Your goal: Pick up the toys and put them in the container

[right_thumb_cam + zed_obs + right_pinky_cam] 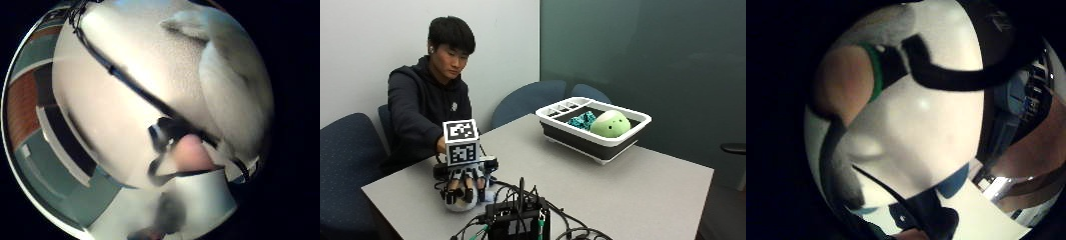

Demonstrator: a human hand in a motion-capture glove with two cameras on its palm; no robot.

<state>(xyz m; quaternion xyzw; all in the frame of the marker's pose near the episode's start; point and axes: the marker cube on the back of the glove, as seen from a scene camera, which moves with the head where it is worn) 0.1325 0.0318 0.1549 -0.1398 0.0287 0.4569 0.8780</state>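
Observation:
My gloved right hand (465,181) lies on top of a white plush toy (460,203) at the near left of the grey table (619,185). Its fingers (468,189) curl down over the toy's front. The toy (916,140) fills both palm views and shows a green band (877,70) beside an orange-brown part. A bare fingertip (192,152) presses against the white toy (125,100). The white-rimmed dark container (586,141) stands at the far right of the table, apart from the hand. A round green plush (611,124) and a teal toy (583,120) lie in it.
A black box with cables (518,220) sits at the table's front edge, just right of the hand. Blue chairs (533,100) stand behind the table and at its left. Open tabletop stretches between the hand and the container.

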